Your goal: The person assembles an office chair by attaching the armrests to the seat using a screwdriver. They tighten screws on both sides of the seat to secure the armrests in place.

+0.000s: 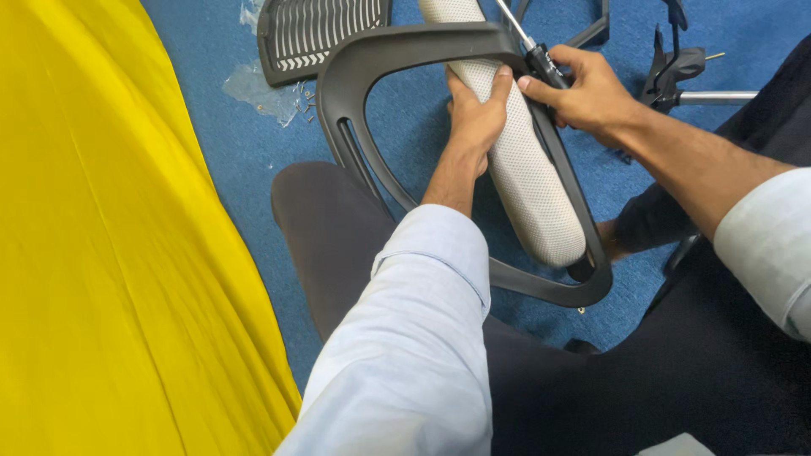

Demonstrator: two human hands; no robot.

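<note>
Screwdriver (541,61) sits in my right hand (587,97), black handle clenched between thumb and fingers, metal shaft running up and left past the top edge of the frame. Tip is out of view, can't tell what it meets. Handle lies right against the grey mesh pad (524,160) and the dark plastic frame (372,76), just beside my left hand's fingertips.

My left hand (475,114) wraps the mesh pad from below, fingers curled over its upper part, thumb on the near side, firm grasp. Pad is a long rounded cushion, tilted, running from top centre down to the lower right, lying inside the curved loop of the frame. Frame arcs around both hands and rests over my lap, lower end near my right knee.

Left forearm comes straight up from the bottom of view, pale blue sleeve (414,338) pushed to the wrist, wrist bent slightly in. Right forearm comes in from the right edge, sleeve rolled up, wrist angled left toward the pad.

Blue carpet (245,160) underneath. Slatted black panel (317,34) lies at the top left, with clear plastic wrap (258,89) and small loose screws (306,103) beside it. Black bracket with a metal rod (684,80) lies at the top right. Yellow cloth (110,253) fills the left side.
</note>
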